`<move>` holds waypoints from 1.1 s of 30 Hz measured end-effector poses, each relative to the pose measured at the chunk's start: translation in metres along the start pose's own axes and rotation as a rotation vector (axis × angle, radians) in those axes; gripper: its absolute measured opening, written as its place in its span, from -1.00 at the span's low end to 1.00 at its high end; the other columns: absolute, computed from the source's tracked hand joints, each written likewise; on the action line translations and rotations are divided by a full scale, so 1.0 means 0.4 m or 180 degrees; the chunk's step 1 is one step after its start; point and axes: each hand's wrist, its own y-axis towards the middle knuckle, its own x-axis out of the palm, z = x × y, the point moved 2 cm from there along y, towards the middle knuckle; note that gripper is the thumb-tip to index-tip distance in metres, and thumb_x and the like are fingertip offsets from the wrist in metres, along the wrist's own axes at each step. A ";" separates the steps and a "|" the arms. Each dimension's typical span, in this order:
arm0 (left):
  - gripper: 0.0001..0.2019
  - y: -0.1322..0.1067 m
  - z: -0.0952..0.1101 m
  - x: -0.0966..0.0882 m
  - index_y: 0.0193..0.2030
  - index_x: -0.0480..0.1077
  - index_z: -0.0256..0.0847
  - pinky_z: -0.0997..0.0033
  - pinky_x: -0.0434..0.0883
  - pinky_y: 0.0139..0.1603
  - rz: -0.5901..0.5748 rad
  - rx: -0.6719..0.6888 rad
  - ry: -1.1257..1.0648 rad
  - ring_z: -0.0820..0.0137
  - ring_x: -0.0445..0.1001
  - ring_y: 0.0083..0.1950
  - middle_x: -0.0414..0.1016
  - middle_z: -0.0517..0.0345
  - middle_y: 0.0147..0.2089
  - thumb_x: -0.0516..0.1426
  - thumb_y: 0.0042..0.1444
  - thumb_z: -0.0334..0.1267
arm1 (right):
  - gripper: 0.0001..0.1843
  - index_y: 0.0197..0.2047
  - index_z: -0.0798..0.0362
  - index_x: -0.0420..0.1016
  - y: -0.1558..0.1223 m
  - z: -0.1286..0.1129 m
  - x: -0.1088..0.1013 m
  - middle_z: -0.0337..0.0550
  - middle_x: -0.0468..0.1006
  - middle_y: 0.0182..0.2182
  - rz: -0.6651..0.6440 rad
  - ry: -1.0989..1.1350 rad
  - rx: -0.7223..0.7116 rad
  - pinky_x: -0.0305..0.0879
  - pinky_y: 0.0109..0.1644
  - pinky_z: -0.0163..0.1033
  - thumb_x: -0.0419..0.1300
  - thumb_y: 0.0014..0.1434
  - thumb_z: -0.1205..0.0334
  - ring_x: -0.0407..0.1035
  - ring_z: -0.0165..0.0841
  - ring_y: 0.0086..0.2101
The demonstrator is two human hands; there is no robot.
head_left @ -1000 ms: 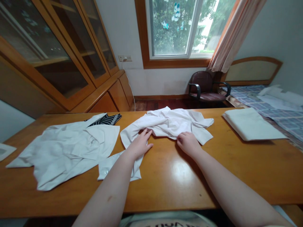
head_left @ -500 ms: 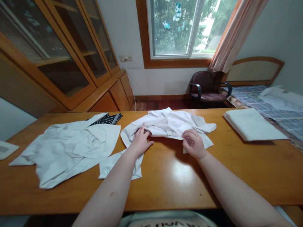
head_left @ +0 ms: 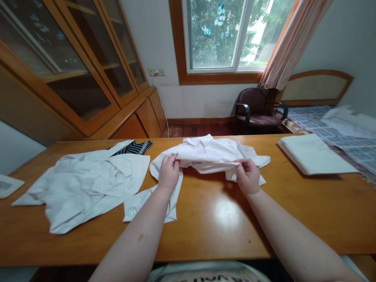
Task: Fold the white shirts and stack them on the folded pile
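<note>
A white collared shirt (head_left: pixel 205 150) lies bunched across the middle of the wooden table, its collar towards the far edge. One sleeve trails down on the left, beneath my left forearm, with its cuff (head_left: pixel 132 211) near my side. My left hand (head_left: pixel 169 170) pinches the shirt's near edge at the left. At the right end of that edge, my right hand (head_left: pixel 247 174) is closed on the cloth. Between the two hands the edge is drawn out and slightly lifted. The fingertips are partly hidden by the fabric.
Another white garment (head_left: pixel 88 184) is spread at the left, with a black striped cloth (head_left: pixel 133 149) behind it. A folded white cloth (head_left: pixel 314 154) sits at the table's right. Beyond the table (head_left: pixel 211 235) stand an armchair (head_left: pixel 255 105), a bed and a glass-door cabinet.
My left hand has gone from lying spread on the shirt to pinching its edge. My right hand has shifted slightly right, and the edge between them is straighter and raised.
</note>
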 end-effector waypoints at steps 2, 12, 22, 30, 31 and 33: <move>-0.75 -0.004 0.005 -0.012 -0.17 0.37 -0.18 0.34 0.30 0.07 -0.0072 -0.0118 -0.0120 0.29 0.36 -0.01 0.41 0.05 -0.12 -0.10 0.21 -0.20 | -0.81 -0.29 0.03 0.33 0.006 0.006 -0.001 -0.09 0.49 -0.34 0.0352 0.0074 0.0104 0.34 -0.17 -0.18 -0.02 0.17 0.13 0.41 -0.29 -0.30; -0.73 -0.005 0.007 -0.027 -0.26 0.30 -0.14 0.42 0.31 -0.16 -0.0038 -0.0602 -0.0310 0.33 0.42 -0.22 0.45 0.16 -0.33 -0.13 0.24 -0.08 | -0.75 -0.20 0.04 0.23 0.049 0.053 -0.006 -0.13 0.41 -0.31 0.1176 0.0631 0.0602 0.30 -0.14 -0.19 -0.03 0.15 0.05 0.39 -0.32 -0.27; -0.65 0.009 -0.038 0.017 -0.22 0.39 -0.23 0.31 0.33 -0.02 -0.0365 -0.1060 -0.1656 0.25 0.44 -0.09 0.52 0.07 -0.18 -0.03 0.14 0.00 | -0.62 -0.44 0.05 0.37 0.054 0.047 -0.021 -0.14 0.41 -0.48 -0.0368 0.0543 0.0276 0.24 -0.29 -0.26 -0.14 0.18 0.05 0.31 -0.32 -0.38; -0.64 -0.010 0.004 0.021 -0.05 0.43 -0.16 0.32 0.31 0.06 -0.1690 -0.0272 -0.1204 0.24 0.41 0.03 0.49 0.10 0.00 -0.01 0.05 -0.18 | -0.72 -0.37 0.02 0.51 0.012 0.008 0.041 -0.22 0.51 -0.50 -0.2688 -0.1411 0.0199 0.10 -0.41 -0.32 0.07 0.12 0.04 0.31 -0.38 -0.47; -0.59 -0.011 0.008 0.014 0.02 0.39 -0.14 0.32 0.29 0.10 -0.1893 -0.0194 -0.0961 0.23 0.38 0.08 0.44 0.11 0.08 0.01 0.01 -0.22 | -0.75 -0.29 -0.01 0.52 0.014 0.007 0.044 -0.22 0.53 -0.46 -0.2603 -0.1584 0.0190 0.09 -0.40 -0.32 0.09 0.11 0.06 0.33 -0.37 -0.44; -0.49 -0.013 0.012 0.001 0.13 0.32 -0.13 0.31 0.24 0.15 -0.2314 -0.0074 -0.0533 0.19 0.32 0.16 0.35 0.10 0.19 0.05 -0.03 -0.22 | -0.66 -0.07 -0.07 0.47 0.019 0.011 0.045 -0.22 0.55 -0.40 -0.2488 -0.1810 0.0224 0.09 -0.39 -0.32 0.12 0.10 0.04 0.36 -0.35 -0.41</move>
